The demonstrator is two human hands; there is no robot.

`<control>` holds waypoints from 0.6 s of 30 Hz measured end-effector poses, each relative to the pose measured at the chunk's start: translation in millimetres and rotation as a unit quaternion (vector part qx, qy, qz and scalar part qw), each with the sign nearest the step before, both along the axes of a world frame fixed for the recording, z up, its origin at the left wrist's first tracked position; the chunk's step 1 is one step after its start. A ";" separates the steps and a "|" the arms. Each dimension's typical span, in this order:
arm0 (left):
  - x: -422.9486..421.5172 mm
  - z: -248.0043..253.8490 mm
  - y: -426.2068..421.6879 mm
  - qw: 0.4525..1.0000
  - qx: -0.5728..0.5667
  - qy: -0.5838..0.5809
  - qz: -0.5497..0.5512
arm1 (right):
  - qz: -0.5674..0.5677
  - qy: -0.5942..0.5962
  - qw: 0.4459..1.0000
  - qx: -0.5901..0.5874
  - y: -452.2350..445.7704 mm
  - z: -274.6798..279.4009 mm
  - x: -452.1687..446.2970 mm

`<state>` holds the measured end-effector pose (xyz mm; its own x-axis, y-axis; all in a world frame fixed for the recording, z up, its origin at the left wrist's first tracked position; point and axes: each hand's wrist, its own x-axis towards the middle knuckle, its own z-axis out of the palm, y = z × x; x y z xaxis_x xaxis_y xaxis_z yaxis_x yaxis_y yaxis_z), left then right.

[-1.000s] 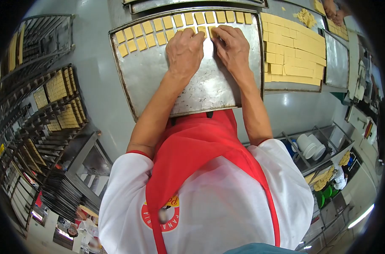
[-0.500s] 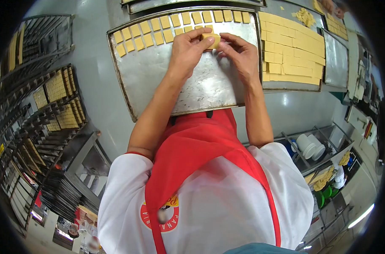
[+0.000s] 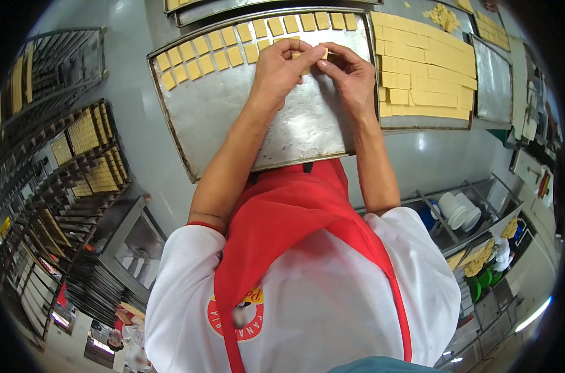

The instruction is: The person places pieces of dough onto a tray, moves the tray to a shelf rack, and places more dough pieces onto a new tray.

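Observation:
A metal tray (image 3: 220,118) lies in front of me, with rows of flat yellow dough pieces (image 3: 206,64) along its far side. My left hand (image 3: 281,71) is closed round a small stack of dough pieces (image 3: 305,69), mostly hidden by the fingers, above the tray. My right hand (image 3: 349,74) pinches at the upper right end of that stack, thumb and forefinger together on a piece. To the right of the tray a sheet of cut yellow dough (image 3: 425,68) lies on another tray.
Racks (image 3: 87,146) loaded with trays of dough pieces stand at the left. Dough scraps (image 3: 444,17) and another metal tray (image 3: 492,81) are at the upper right. White buckets (image 3: 453,211) sit on a lower shelf at the right. A person (image 3: 133,339) shows at the lower left.
My hands have risen off the row of pieces and come together around the held dough. The tray has shifted slightly left in the view.

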<state>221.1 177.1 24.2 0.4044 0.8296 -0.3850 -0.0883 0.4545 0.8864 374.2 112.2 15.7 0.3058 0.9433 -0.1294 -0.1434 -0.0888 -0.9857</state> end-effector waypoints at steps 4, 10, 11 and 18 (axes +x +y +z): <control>5.1 -2.5 -0.1 0.998 0.054 0.016 -0.007 | 0.007 0.002 1.000 0.026 -0.8 3.2 2.8; 6.7 -5.0 4.7 0.975 0.200 0.098 0.017 | -0.020 -0.024 0.998 0.049 6.2 -4.0 15.5; 8.4 -3.3 2.4 0.939 0.301 0.158 0.054 | -0.020 -0.024 0.998 0.048 7.0 -6.0 18.6; 15.6 -20.8 -12.7 0.757 0.516 0.399 -0.009 | 0.022 -0.570 0.807 0.154 7.0 0.0 32.6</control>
